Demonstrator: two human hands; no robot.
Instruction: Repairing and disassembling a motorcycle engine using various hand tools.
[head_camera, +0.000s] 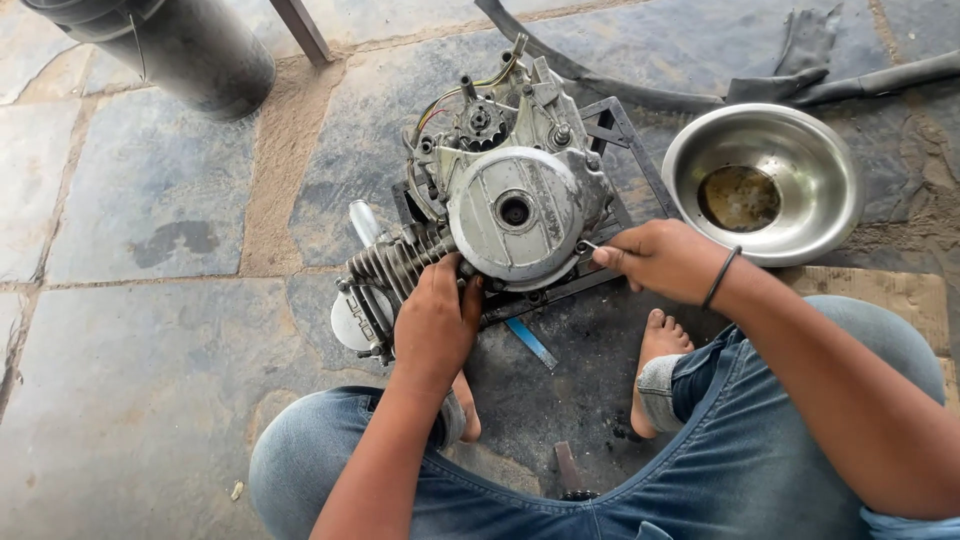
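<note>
- Upper left of the frame: a dark pipe (180, 45) lying on the stone floor (150, 200), well clear of the work.
- Centre: small motorcycle engine (490, 200) sitting on a metal frame (615, 125). Round side cover (515, 212) is still on.
- Left hand (435, 325) is clamped over the finned cylinder (400, 262), fingers closed on it, steadying things.
- Right hand (665, 260) sits at the cover's right edge, fingers pinched shut on a thin tool (588, 245) at a bolt there.
- Looks early in the job to me, cover not off yet.
- Right: steel bowl (765, 180) with brownish oil in the bottom, near the right hand.
</note>
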